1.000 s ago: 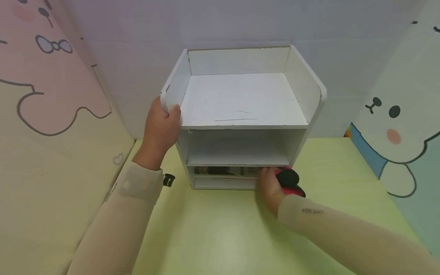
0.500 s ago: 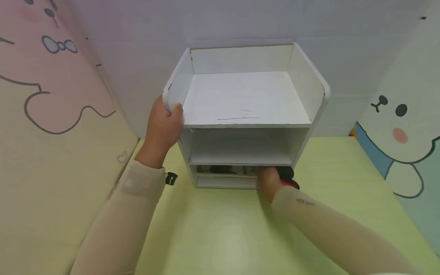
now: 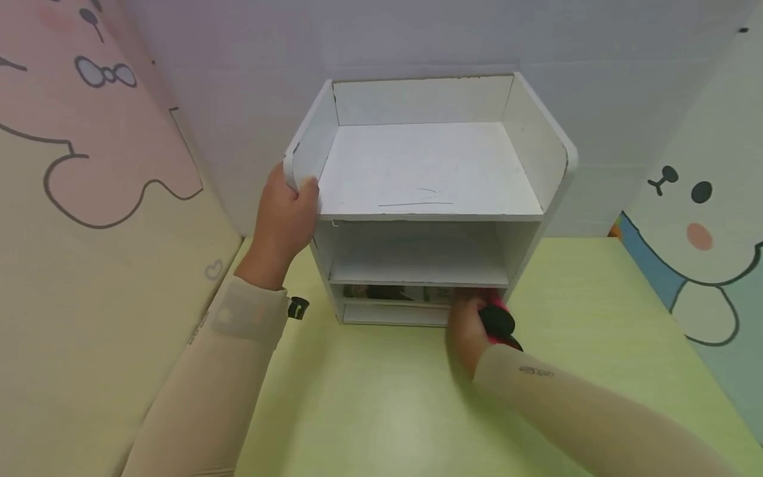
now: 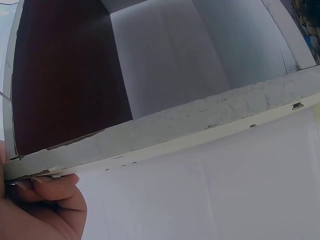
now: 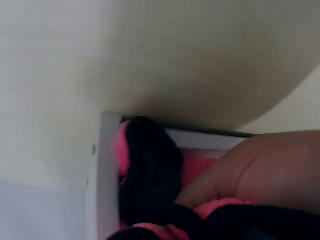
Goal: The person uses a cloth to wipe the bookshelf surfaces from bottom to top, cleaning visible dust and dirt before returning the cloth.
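Note:
A small white wooden shelf unit (image 3: 417, 172) stands on the table against the back wall. My left hand (image 3: 285, 222) grips its left side panel (image 3: 306, 142), thumb on the inner face; in the left wrist view curled fingers (image 4: 55, 190) show under the panel edge. My right hand (image 3: 467, 328) reaches into the right end of the lowest compartment and holds a soft, fuzzy pink-and-black fabric thing (image 3: 497, 321). Its rounded black ends stick out beside the hand. In the right wrist view the black part (image 5: 150, 170) lies against the compartment's side wall (image 5: 104, 175); my fingertips are hidden.
A flat printed item (image 3: 387, 293) lies in the low slot to the left of the right hand. The middle shelf (image 3: 417, 265) is bare. Cartoon-printed walls (image 3: 119, 278) flank the pale yellow-green table (image 3: 381, 397). A black strap piece (image 3: 297, 307) sits by my left cuff.
My right hand pushed deeper into the low compartment with the pink-and-black thing, then came back out a little, and the thing came along. The left hand keeps its hold on the panel.

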Motion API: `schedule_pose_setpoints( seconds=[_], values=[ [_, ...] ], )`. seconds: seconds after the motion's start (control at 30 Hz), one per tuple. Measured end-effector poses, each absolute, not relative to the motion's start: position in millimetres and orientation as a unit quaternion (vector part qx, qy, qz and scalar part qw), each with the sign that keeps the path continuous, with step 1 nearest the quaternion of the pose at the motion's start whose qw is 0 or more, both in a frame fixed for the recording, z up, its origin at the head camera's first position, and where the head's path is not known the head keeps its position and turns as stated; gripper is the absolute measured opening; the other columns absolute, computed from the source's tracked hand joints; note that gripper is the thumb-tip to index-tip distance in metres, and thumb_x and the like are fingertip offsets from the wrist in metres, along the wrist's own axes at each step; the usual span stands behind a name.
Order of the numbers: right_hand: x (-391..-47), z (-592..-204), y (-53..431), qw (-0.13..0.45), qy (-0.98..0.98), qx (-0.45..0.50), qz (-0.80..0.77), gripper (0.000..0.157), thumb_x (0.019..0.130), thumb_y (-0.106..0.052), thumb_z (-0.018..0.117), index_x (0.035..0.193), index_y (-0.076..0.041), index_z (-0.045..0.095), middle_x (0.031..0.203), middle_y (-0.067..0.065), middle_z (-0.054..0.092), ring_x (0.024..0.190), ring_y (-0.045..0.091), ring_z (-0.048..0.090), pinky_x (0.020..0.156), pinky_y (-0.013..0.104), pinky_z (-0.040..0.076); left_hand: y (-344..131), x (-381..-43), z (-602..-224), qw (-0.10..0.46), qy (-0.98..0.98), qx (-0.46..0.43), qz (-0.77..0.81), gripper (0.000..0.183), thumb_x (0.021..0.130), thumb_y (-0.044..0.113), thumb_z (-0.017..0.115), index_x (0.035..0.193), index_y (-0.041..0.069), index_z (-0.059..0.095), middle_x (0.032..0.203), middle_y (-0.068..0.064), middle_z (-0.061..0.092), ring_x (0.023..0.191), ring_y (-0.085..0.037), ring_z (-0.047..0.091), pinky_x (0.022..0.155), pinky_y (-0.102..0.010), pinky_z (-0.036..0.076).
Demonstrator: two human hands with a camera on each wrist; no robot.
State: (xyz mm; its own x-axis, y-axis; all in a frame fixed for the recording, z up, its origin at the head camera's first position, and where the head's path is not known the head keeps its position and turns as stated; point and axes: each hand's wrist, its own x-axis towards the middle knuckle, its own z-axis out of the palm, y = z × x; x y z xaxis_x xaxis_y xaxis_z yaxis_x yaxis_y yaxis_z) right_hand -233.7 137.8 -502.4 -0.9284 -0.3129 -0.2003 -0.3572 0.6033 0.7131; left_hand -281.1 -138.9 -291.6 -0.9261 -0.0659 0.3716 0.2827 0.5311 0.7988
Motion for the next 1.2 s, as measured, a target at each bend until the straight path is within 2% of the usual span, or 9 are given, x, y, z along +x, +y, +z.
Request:
schedule_pose_setpoints(
  seconds=[0.17, 0.3, 0.47, 0.63, 0.83, 0.93, 1.0, 1.1, 1.2],
  values=[
    [-223.3, -495.4, 136.8, 0.035, 0.900, -0.190, 0.390, 0.030, 0.097, -0.024, 0.061, 0.104, 0.004, 0.070, 0.097, 0.021, 0.063, 0.090, 0.035, 0.058, 0.074, 0.044, 0.051, -138.9, -281.4, -291.1, 0.179, -0.857, -0.060, -0.480, 0.060, 0.104, 0.033, 0.041, 0.153, -0.001, 0.035, 0.147, -0.018, 0.049, 0.132, -0.032, 0.049, 0.109, -0.058, 0.039],
    [-216.1, -486.5, 141.3, 0.026, 0.912, -0.194, 0.361, 0.027, 0.094, -0.023, 0.065, 0.097, 0.004, 0.069, 0.093, 0.020, 0.062, 0.087, 0.034, 0.058, 0.071, 0.045, 0.052, -137.9, -281.7, -293.3, 0.176, -0.856, -0.056, -0.482, 0.060, 0.104, 0.033, 0.042, 0.154, -0.001, 0.034, 0.148, -0.018, 0.048, 0.132, -0.032, 0.049, 0.109, -0.058, 0.039],
    [-199.7, -473.8, 149.3, 0.034, 0.920, -0.206, 0.331, 0.019, 0.090, -0.014, 0.069, 0.085, 0.004, 0.065, 0.083, 0.018, 0.058, 0.080, 0.033, 0.055, 0.064, 0.043, 0.052, -135.9, -282.5, -293.9, 0.175, -0.856, -0.062, -0.482, 0.060, 0.104, 0.032, 0.043, 0.153, -0.002, 0.035, 0.147, -0.018, 0.049, 0.131, -0.031, 0.049, 0.109, -0.057, 0.039],
    [-188.2, -464.8, 149.9, 0.029, 0.930, -0.193, 0.311, 0.020, 0.089, -0.014, 0.070, 0.085, 0.005, 0.065, 0.082, 0.019, 0.057, 0.077, 0.032, 0.054, 0.061, 0.038, 0.051, -137.2, -281.5, -291.5, 0.181, -0.860, -0.056, -0.475, 0.061, 0.105, 0.034, 0.041, 0.153, -0.003, 0.035, 0.147, -0.019, 0.048, 0.131, -0.033, 0.048, 0.108, -0.059, 0.039],
    [-182.3, -472.0, 146.6, 0.036, 0.951, -0.181, 0.250, 0.012, 0.088, -0.014, 0.068, 0.082, -0.003, 0.067, 0.082, 0.016, 0.059, 0.079, 0.032, 0.055, 0.062, 0.040, 0.050, -140.3, -278.6, -292.2, 0.176, -0.854, -0.049, -0.487, 0.061, 0.105, 0.034, 0.041, 0.154, -0.002, 0.033, 0.149, -0.019, 0.046, 0.133, -0.034, 0.047, 0.108, -0.060, 0.038],
    [-178.5, -472.6, 145.9, 0.022, 0.959, -0.182, 0.217, 0.019, 0.092, -0.019, 0.066, 0.085, -0.002, 0.068, 0.082, 0.017, 0.059, 0.077, 0.034, 0.056, 0.062, 0.042, 0.052, -140.3, -278.9, -293.5, 0.177, -0.850, -0.054, -0.493, 0.061, 0.105, 0.033, 0.042, 0.154, -0.003, 0.033, 0.149, -0.019, 0.046, 0.133, -0.034, 0.047, 0.109, -0.060, 0.038],
    [-176.1, -464.1, 146.9, 0.007, 0.964, -0.179, 0.194, 0.018, 0.092, -0.019, 0.068, 0.086, -0.001, 0.068, 0.082, 0.017, 0.058, 0.076, 0.034, 0.058, 0.060, 0.043, 0.055, -140.0, -280.0, -294.1, 0.178, -0.848, -0.058, -0.495, 0.061, 0.105, 0.033, 0.043, 0.153, -0.003, 0.034, 0.148, -0.020, 0.047, 0.133, -0.034, 0.047, 0.109, -0.060, 0.038],
    [-173.0, -439.6, 150.9, -0.017, 0.977, -0.169, 0.128, 0.015, 0.085, -0.012, 0.075, 0.086, -0.001, 0.066, 0.082, 0.013, 0.056, 0.076, 0.029, 0.059, 0.056, 0.041, 0.055, -139.8, -280.7, -293.6, 0.178, -0.849, -0.060, -0.494, 0.061, 0.105, 0.033, 0.042, 0.153, -0.004, 0.034, 0.148, -0.020, 0.047, 0.133, -0.034, 0.047, 0.109, -0.060, 0.038],
    [-172.1, -415.5, 157.4, -0.019, 0.986, -0.163, 0.015, 0.014, 0.085, -0.007, 0.073, 0.080, -0.007, 0.059, 0.077, 0.006, 0.052, 0.071, 0.023, 0.054, 0.052, 0.038, 0.050, -140.3, -281.1, -292.9, 0.182, -0.852, -0.059, -0.488, 0.061, 0.105, 0.034, 0.042, 0.152, -0.004, 0.034, 0.147, -0.021, 0.048, 0.132, -0.034, 0.048, 0.108, -0.060, 0.039]
  ],
)
